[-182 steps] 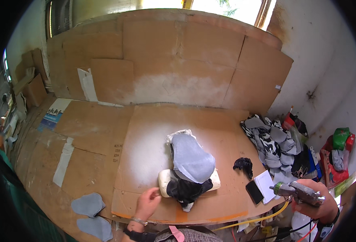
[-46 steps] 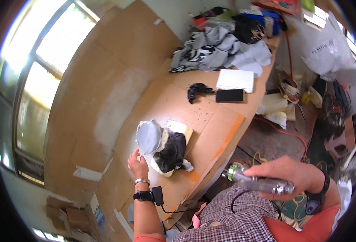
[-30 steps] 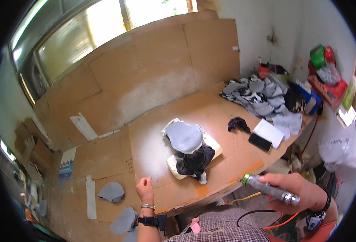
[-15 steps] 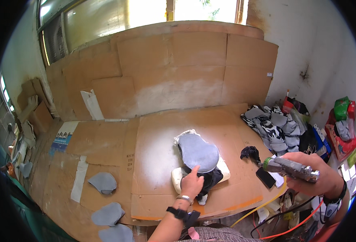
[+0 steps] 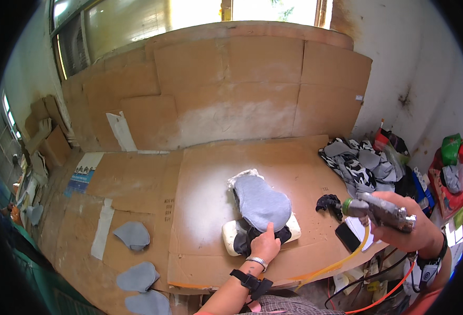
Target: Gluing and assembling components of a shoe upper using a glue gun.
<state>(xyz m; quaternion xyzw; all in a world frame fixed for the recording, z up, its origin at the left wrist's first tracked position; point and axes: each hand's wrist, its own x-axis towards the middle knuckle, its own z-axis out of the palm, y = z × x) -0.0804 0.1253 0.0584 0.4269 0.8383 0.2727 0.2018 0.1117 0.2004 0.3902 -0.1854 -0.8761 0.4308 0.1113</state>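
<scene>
Head view, grey pad (image 5: 263, 201) just beyond left hand (image 5: 265, 246) (pointing, grip unclear), right hand (image 5: 419, 232) gripping spray gun (image 5: 382, 212).

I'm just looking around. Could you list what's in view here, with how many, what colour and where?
Top grey pad: one, grey, mid-table
Black cloth: one, black, under that pad
Cushion: one, cream, beneath the cloth
Loose pads: three, grey, table's left side
Crumpled item: one, black, right of the cushion
Phone: one, black, right side
Notepad: one, white, beside the phone
Cloth pile: one, grey, black and white, far right
Cardboard: several sheets, brown, tabletop and behind
Spray gun: one, metallic and green, right hand
Left hand: one, bare, index finger at the top pad's near end
Right hand: one, bare, gripping the spray gun
</scene>
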